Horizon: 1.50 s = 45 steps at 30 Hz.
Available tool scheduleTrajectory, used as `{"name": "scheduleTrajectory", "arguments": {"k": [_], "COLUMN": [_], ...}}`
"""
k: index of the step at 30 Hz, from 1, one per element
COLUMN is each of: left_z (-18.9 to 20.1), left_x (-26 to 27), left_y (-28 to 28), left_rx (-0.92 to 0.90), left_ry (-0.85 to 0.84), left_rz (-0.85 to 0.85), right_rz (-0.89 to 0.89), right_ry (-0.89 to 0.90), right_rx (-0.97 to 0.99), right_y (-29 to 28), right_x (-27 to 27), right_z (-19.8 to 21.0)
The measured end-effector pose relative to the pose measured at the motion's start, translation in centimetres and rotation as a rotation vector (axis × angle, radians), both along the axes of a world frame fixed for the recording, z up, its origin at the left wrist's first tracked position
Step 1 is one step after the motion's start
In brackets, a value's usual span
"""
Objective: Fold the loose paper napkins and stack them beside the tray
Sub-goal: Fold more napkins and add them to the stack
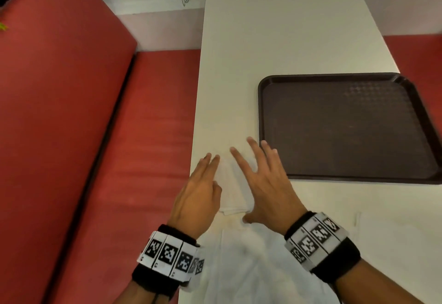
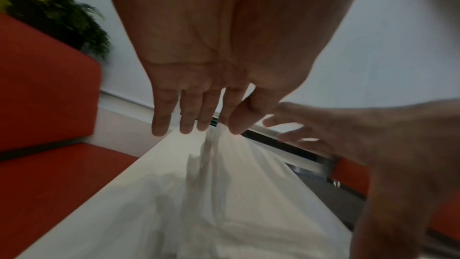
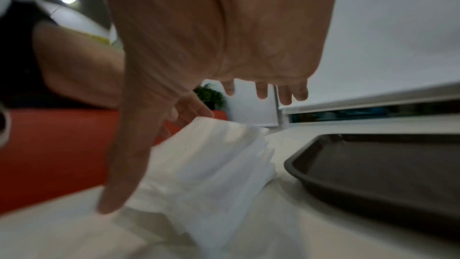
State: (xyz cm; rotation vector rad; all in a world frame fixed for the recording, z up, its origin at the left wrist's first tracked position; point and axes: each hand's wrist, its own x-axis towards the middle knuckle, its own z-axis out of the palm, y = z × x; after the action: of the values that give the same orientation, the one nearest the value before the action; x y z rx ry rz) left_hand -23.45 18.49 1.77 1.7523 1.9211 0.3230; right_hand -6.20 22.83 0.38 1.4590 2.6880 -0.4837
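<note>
Two hands flank a folded napkin stack [image 1: 235,184] on the white table [image 1: 275,28], just left of the dark tray [image 1: 346,126]. Left hand [image 1: 198,191] and right hand [image 1: 267,181] both spread flat, gripping nothing. Left wrist view: straight fingers [image 2: 159,117] above white paper. Right wrist view: thumb [image 3: 124,164] touches the stack's near edge beside the tray.

— What is cut off in the head view?
— The tray [image 1: 346,126] is clipped at the right edge, and the loose napkins [image 1: 258,268] at the near edge.
— And what is hidden?
— Part of the folded napkin [image 1: 235,191] is covered by both hands. Contact with it cannot be told; the wrist views are blurred.
</note>
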Motion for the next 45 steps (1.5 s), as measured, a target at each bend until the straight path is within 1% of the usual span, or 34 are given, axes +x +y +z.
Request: {"name": "scheduleTrajectory", "arguments": {"k": [2,5,9,11,13,14,15,17,18,19,20,21,23,25,27,30,32,37,41,45], "left_z": [0.0,0.1,0.3,0.2,-0.1,-0.2,-0.3,-0.6,-0.9,-1.3,-1.7,-2.2,-3.2,-4.5,-5.5,-6.4,-6.8,-7.6,-8.0,-7.3], "left_x": [-0.2,-0.4,-0.1,0.1,0.3,0.4,0.6,0.9,1.2,1.5,1.7,1.9,2.0,1.8,1.7,1.8,2.0,2.3,2.4,2.6], "left_y": [0.1,-0.5,-1.7,-2.2,-2.5,-2.7,-2.8,-2.9,-2.9,-2.8,-2.7,-2.4,-1.8,-1.3,-1.0,-1.1,-0.8,-0.5,-0.5,-0.2], "left_rx": [0.025,0.029,-0.081,-0.148,-0.158,-0.114,-0.027,0.189,0.269,0.293,0.273,0.227,0.123,0.060,0.046,0.042,0.021,-0.016,-0.028,-0.039], "left_ry": [-0.043,-0.095,-0.109,-0.113,-0.103,-0.067,-0.012,0.091,0.131,0.169,0.215,0.263,0.341,0.365,0.381,0.421,0.430,0.428,0.459,0.453], "left_rz": [0.055,0.146,0.323,0.340,0.333,0.313,0.270,0.124,0.038,-0.056,-0.144,-0.216,-0.293,-0.302,-0.290,-0.288,-0.288,-0.251,-0.256,-0.227], "right_rz": [0.107,0.186,0.204,0.181,0.161,0.153,0.142,0.109,0.087,0.064,0.043,0.026,-0.003,-0.048,-0.088,-0.089,-0.083,-0.073,-0.074,-0.092], "right_ry": [-0.058,-0.112,-0.064,-0.021,-0.017,-0.017,-0.013,0.004,0.020,0.045,0.075,0.102,0.152,0.213,0.255,0.225,0.180,0.104,0.044,-0.009], "right_rx": [-0.025,-0.038,-0.052,-0.050,-0.053,-0.056,-0.058,-0.072,-0.086,-0.104,-0.125,-0.143,-0.137,-0.106,-0.053,0.092,0.133,0.166,0.148,0.127], "right_y": [1.2,2.0,1.9,1.6,1.5,1.5,1.6,1.6,1.6,1.6,1.6,1.5,1.2,0.3,-0.6,-1.2,-1.2,-0.9,-0.6,-0.4], "right_x": [-1.0,-1.5,-1.5,-1.5,-1.5,-1.5,-1.5,-1.3,-1.0,-0.7,-0.3,0.2,1.1,1.9,2.5,2.6,2.6,2.4,2.0,1.6], "right_z": [-0.3,-0.9,-1.9,-2.2,-2.3,-2.3,-2.2,-2.0,-1.9,-1.7,-1.6,-1.4,-1.4,-1.7,-2.2,-3.4,-4.2,-4.9,-4.4,-3.6]}}
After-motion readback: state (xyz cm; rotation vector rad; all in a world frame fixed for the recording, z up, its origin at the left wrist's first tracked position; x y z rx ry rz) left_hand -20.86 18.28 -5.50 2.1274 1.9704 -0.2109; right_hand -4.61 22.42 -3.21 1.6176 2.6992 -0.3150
